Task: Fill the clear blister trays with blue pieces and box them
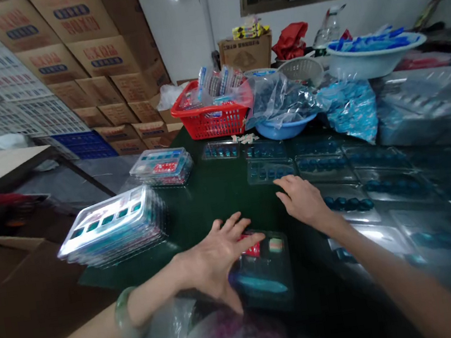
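Note:
My left hand (218,260), fingers spread, lies over a clear plastic tray (261,268) on the dark green table (214,204). In that tray I see a red piece (251,246), a small pale block (276,245) and a long blue item (262,285); my hand covers its left part. My right hand (303,198) hovers with thumb and fingers apart and nothing between them. It is near a clear tray of blue pieces (270,169). More such trays with blue pieces (347,203) lie in rows to its right.
Stacked filled trays (110,223) stand at left, with a smaller stack (161,167) behind. At the back are a red basket (213,120), a blue basin (287,127), a bag of blue items (350,111) and a white basin (378,58). Cartons (106,51) rise behind.

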Motion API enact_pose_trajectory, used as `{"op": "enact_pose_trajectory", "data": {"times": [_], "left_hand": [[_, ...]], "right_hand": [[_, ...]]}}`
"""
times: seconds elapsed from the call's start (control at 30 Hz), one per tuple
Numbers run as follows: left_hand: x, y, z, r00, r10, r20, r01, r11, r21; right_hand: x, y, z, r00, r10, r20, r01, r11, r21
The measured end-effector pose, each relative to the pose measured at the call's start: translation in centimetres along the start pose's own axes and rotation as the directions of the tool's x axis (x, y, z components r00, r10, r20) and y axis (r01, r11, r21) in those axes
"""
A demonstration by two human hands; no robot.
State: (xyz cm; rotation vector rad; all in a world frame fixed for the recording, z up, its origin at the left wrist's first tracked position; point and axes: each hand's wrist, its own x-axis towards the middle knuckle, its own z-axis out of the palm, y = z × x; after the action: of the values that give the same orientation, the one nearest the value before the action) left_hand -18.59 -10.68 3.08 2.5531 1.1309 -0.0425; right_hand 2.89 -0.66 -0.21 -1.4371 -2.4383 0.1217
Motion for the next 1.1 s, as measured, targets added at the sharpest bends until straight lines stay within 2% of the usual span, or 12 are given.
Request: {"op": "enact_pose_trajectory", "data": {"times": [0.1,0.17,0.27,0.37,0.47,0.6,0.73,0.8,0.93,1.1], "left_hand": [[-0.1,0.5,1.5,1.0,0.011,0.0,-0.011,1.0,0.009],[0.4,0.3,1.8,0.999,0.002,-0.038,-0.002,1.0,0.005],[1.7,-0.5,1.3,0.994,-0.023,-0.107,0.023,1.0,0.007],[3.2,-1.3,0.7,0.985,-0.027,-0.169,0.035,0.998,0.043],[4.4,-1.9,0.7,0.981,0.017,-0.192,-0.001,0.997,0.083],[5.2,-2.3,1.0,0.986,0.102,-0.132,-0.092,0.993,0.076],[4.3,-1.3,0.9,0.974,0.145,-0.175,-0.127,0.986,0.106],[3.5,-0.6,1.0,0.966,0.157,-0.205,-0.137,0.985,0.108],[2.5,0.0,2.2,0.96,0.122,-0.251,-0.118,0.993,0.031],[2.5,-0.6,3.3,0.945,0.121,-0.303,-0.137,0.99,-0.032]], "right_hand": [[-3.3,-1.1,-0.6,0.998,-0.044,-0.042,0.054,0.965,0.258],[-5.6,-1.4,-0.7,0.999,-0.007,-0.043,0.023,0.92,0.39],[-8.1,-1.2,-0.4,0.996,0.089,-0.003,-0.077,0.886,0.458],[-8.7,-0.6,-0.4,0.99,0.141,-0.009,-0.122,0.885,0.449],[-7.9,0.2,-0.8,0.989,0.133,-0.061,-0.099,0.915,0.392],[-5.7,2.0,-0.9,0.993,0.073,-0.098,-0.054,0.982,0.182],[-2.7,4.0,0.3,0.999,0.014,-0.038,-0.02,0.987,-0.157],[-1.3,4.7,1.1,1.0,-0.024,0.001,0.024,0.966,-0.256],[0.5,4.8,2.1,0.996,-0.086,0.015,0.086,0.947,-0.308],[1.4,3.9,2.4,0.989,-0.146,0.005,0.138,0.926,-0.352]]}}
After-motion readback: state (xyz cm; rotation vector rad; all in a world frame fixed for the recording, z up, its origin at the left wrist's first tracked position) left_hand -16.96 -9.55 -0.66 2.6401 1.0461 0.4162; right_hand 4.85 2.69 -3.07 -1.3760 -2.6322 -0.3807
